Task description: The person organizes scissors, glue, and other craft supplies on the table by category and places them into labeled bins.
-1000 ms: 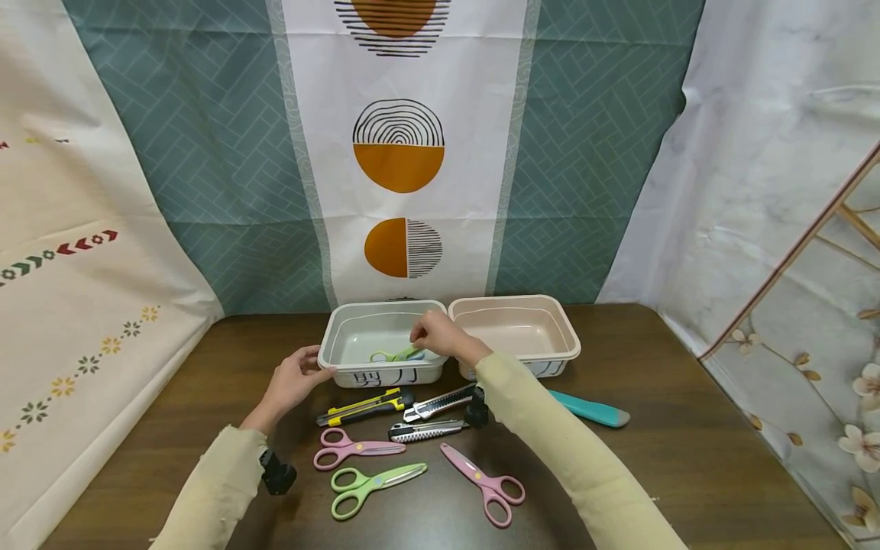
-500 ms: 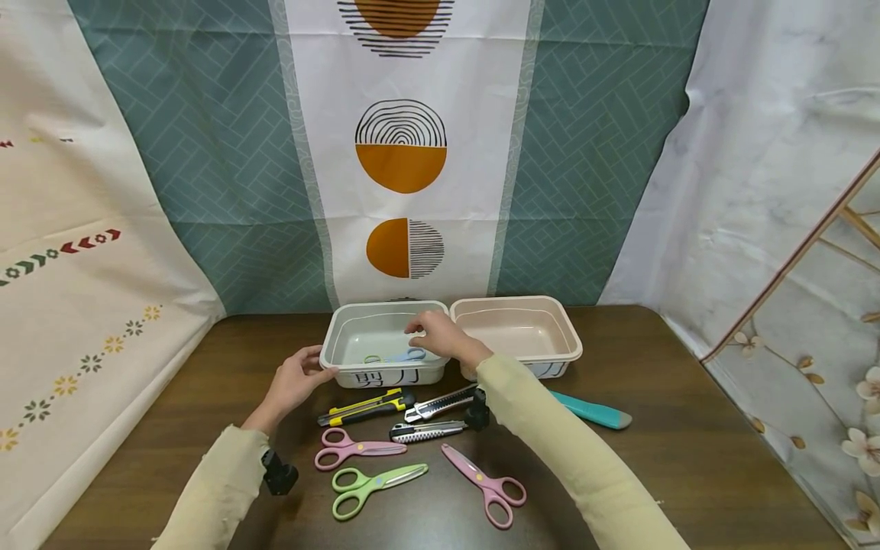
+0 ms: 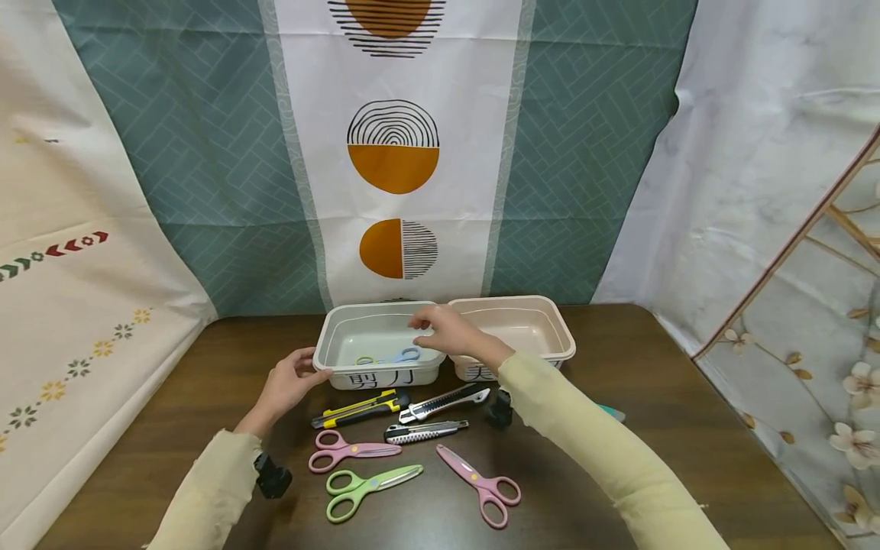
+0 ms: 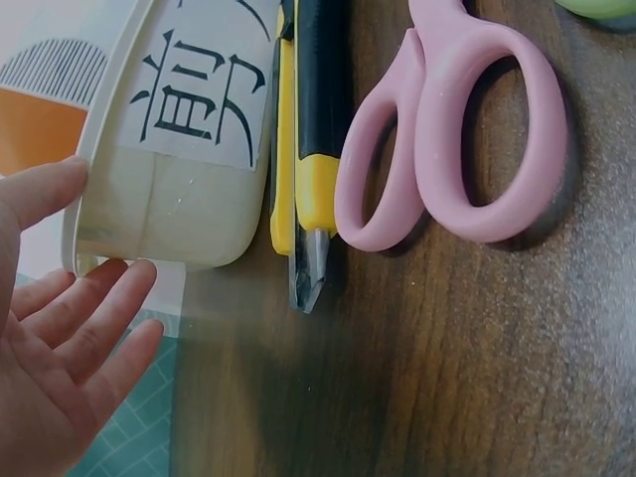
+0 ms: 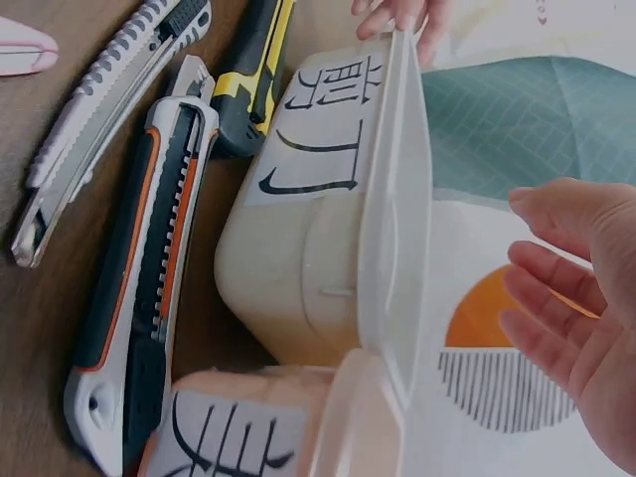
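Note:
My left hand point(image 3: 290, 383) rests at the left front corner of a whitish box point(image 4: 179, 214). Its thumb touches the rim and its loosely extended fingers touch the end wall. Over the right side of that box is my right hand point(image 3: 450, 334), holding nothing, its fingers relaxed and apart. Inside the box lie blue scissors point(image 3: 409, 354) and green-handled scissors point(image 3: 365, 360), only partly visible. On the table in front are pink scissors point(image 3: 333, 451), green scissors point(image 3: 351, 493) and a second pink pair point(image 3: 491, 493).
A beige box point(image 3: 560, 336) stands right of the whitish one. Before them lie a yellow-black utility knife point(image 3: 360, 409), a white-black utility knife point(image 5: 139, 268) and a silver utility knife point(image 5: 109, 109). My right sleeve hides most of a teal object point(image 3: 612, 413). A cloth hangs behind.
Green scissors left my right hand and now lie in the whitish box. That hand then opened and rose slightly to the right. My left hand stayed at the box corner.

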### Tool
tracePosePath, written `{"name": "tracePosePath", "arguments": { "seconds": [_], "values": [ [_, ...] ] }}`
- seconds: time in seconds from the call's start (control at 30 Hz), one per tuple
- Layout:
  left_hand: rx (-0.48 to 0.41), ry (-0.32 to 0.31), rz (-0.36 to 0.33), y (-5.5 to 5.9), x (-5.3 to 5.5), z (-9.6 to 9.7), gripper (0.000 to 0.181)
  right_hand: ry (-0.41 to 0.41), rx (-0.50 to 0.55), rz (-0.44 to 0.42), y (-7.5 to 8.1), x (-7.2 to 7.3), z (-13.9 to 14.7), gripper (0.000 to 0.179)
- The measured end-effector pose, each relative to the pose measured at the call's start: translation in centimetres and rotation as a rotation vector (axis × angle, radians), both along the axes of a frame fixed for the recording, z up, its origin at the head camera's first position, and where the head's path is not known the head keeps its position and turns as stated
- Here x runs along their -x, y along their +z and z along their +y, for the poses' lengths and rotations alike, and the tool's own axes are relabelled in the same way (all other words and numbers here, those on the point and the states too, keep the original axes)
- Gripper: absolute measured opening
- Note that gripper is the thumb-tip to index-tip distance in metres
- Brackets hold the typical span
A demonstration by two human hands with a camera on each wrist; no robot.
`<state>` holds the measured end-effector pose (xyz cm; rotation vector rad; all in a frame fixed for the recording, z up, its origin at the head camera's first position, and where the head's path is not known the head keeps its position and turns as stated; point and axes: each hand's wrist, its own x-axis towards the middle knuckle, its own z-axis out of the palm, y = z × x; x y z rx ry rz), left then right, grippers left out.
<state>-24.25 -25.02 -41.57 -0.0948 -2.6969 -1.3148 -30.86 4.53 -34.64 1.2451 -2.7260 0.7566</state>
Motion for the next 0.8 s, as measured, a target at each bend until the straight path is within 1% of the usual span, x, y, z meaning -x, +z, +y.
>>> {"name": "tracePosePath", "arguments": {
  "seconds": [0.13, 0.33, 0.53, 0.67, 0.8],
  "values": [
    [0.000, 0.009, -0.006, 0.0, -0.2, 0.0, 0.060, 0.025, 0.005, 0.013, 0.6, -1.4, 0.9, 0.027],
    [0.013, 0.005, 0.007, -0.2, 0.0, 0.1, 0.059, 0.052, 0.010, 0.026, 0.3, -3.6, 2.8, 0.032],
    [0.015, 0.000, 0.009, -0.5, 0.2, -0.1, 0.059, 0.027, 0.015, -0.036, -0.5, -5.5, 4.6, 0.036],
    [0.008, -0.006, 0.013, -0.4, 0.2, -0.2, 0.058, 0.034, 0.002, -0.045, -1.1, -6.7, 5.6, 0.033],
    [0.008, -0.008, 0.011, -0.2, 0.1, -0.1, 0.059, 0.056, 0.010, -0.036, -2.2, -7.6, 6.6, 0.030]
  ]
}}
